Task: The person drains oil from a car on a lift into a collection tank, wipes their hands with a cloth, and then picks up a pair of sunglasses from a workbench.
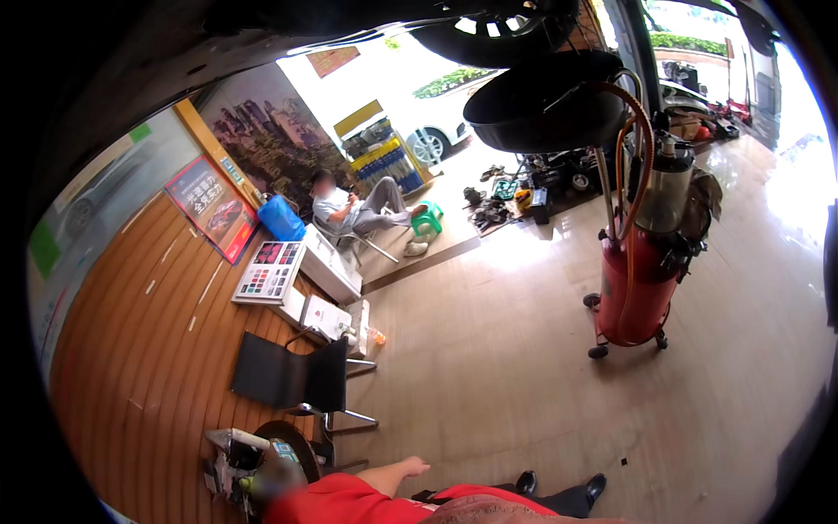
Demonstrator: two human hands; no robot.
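Observation:
Neither of my hands shows clearly. At the lower edge is a blurred, skin-coloured shape [502, 509], perhaps part of an arm; I cannot tell whose, and no fingers show on it. Close by at the bottom, another person in a red top [345, 502] stands with one bare forearm [384, 478] stretched out. That person's dark trousers and black shoes [526, 482] show to the right. Ahead on the right stands a wheeled oil drainer with a red tank [635, 293], a clear cylinder [661, 196], hoses and a wide black pan [541, 118].
Overhead hangs a raised car with its wheel [497, 35]. Along the left wall stand a black chair [292, 374], a white display table [269, 272] and a blue bag [281, 218]. Farther off, a person [336, 208] sits beside a green stool [427, 220]. Parts and tools [524, 196] lie beyond.

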